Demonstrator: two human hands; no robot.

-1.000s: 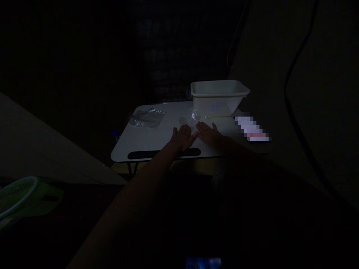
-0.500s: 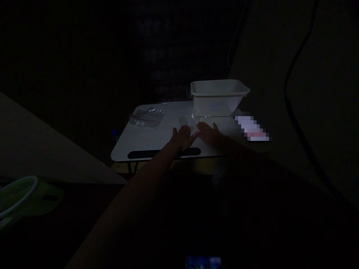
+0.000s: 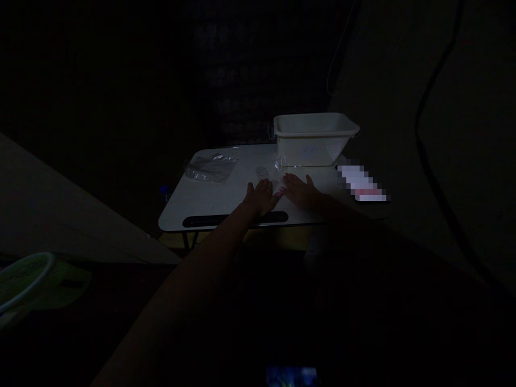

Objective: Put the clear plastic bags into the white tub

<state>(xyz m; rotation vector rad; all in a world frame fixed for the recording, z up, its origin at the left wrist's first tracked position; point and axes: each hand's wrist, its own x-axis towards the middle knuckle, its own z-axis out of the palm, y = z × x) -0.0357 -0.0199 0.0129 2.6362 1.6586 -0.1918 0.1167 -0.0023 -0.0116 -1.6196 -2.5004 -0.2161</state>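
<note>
Touching plastic (image 3: 281, 165), both hands (image 3: 258, 198) (image 3: 300, 191) have open tabletop (image 3: 201, 199) toward its near-left edge.

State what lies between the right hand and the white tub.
In the head view, crumpled clear plastic lies between the right hand and the white tub, near its front left corner; white tabletop shows beside it.

Both arms out front, palms down! The left arm (image 3: 193, 282) slants in long and bare, left hand (image 3: 259, 198) flat, fingers forward. The right arm (image 3: 341, 209) sinks into shadow behind the right hand (image 3: 300, 192), angled leftward, outer finger splayed wide. Thumbs all but meet!
</note>
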